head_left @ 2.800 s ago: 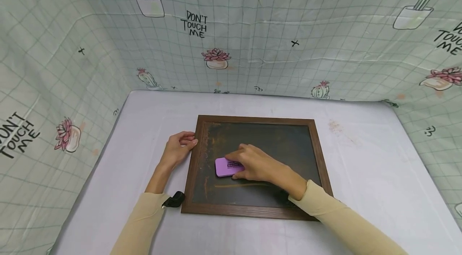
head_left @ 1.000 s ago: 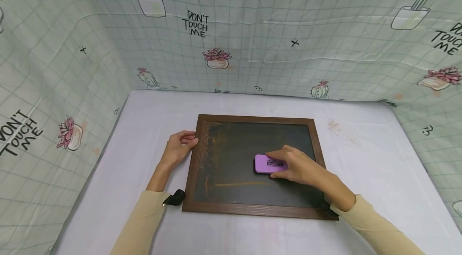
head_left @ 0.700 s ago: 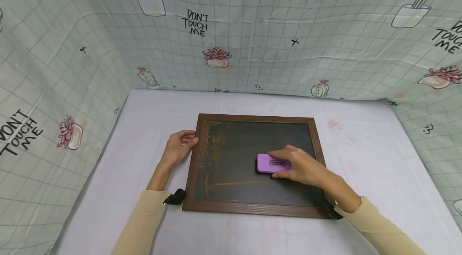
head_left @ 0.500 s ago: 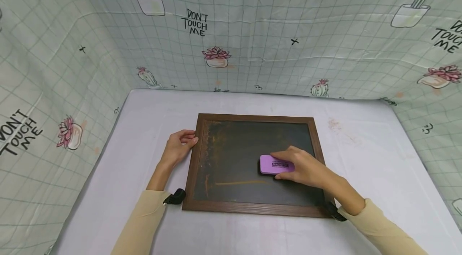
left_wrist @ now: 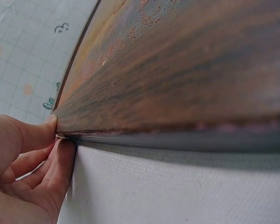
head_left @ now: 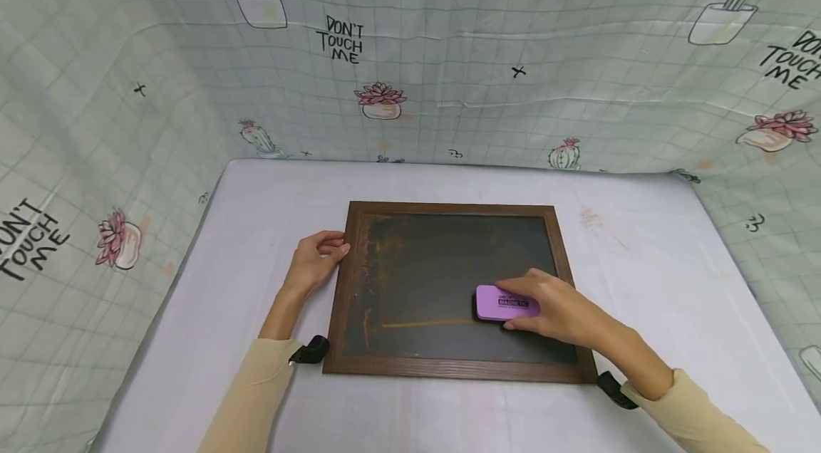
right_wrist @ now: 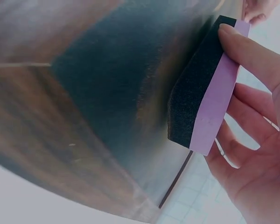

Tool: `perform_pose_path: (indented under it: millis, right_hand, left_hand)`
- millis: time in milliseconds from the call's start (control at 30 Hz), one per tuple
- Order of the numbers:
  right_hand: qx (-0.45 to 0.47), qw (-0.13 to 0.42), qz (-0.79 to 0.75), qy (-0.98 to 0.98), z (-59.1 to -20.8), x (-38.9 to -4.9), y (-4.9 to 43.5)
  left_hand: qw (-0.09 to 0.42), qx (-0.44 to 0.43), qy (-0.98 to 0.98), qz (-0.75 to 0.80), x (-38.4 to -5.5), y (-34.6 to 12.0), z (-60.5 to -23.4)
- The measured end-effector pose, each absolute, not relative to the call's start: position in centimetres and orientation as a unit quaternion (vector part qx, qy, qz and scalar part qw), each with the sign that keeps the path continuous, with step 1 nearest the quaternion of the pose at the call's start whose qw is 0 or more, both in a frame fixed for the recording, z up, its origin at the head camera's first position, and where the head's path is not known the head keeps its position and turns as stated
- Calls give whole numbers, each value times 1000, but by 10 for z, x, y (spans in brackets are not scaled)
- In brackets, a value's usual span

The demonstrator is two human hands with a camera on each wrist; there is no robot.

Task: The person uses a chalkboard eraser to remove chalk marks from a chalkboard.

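Note:
A framed chalkboard (head_left: 436, 253) with a brown wooden border lies flat on the white table. My left hand (head_left: 312, 264) pinches its left edge, with the thumb on top and fingers beneath in the left wrist view. A purple magnetic eraser (head_left: 490, 302) is over the right half of the board. My right hand (head_left: 561, 309) grips it by its long sides, thumb towards me. In the right wrist view its black felt (right_wrist: 198, 81) faces the dark surface, close to it. A yellow-orange line (head_left: 426, 324) and orange smudges (head_left: 385, 246) mark the board's left part.
Patterned cloth walls (head_left: 462, 111) enclose the table (head_left: 648, 282) at the back and both sides. A faint reddish stain (head_left: 593, 218) is on the tabletop right of the board. Black wrist devices (head_left: 311, 350) sit near the board's lower corners.
My right hand has slid the eraser rightwards from the board's left part, and slightly towards me in the last half second. The left hand stays at the frame.

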State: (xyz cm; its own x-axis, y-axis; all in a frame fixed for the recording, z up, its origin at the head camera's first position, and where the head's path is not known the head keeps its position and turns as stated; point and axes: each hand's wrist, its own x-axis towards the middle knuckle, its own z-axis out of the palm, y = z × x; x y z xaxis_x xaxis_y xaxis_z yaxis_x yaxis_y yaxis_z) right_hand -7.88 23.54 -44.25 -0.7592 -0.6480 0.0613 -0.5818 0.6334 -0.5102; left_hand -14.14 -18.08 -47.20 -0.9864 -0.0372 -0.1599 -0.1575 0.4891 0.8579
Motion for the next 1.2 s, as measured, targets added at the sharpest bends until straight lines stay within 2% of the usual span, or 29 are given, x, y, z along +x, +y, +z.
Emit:
perform_pose_path:
  millis: [567, 1200]
  right_hand:
    - [-356, 43, -269, 894, -446, -60, 241]
    - [-354, 40, -252, 900, -449, -61, 221]
  left_hand:
    - [59, -64, 862, 500, -142, -179, -471]
    - [61, -67, 863, 497, -139, -181, -471]
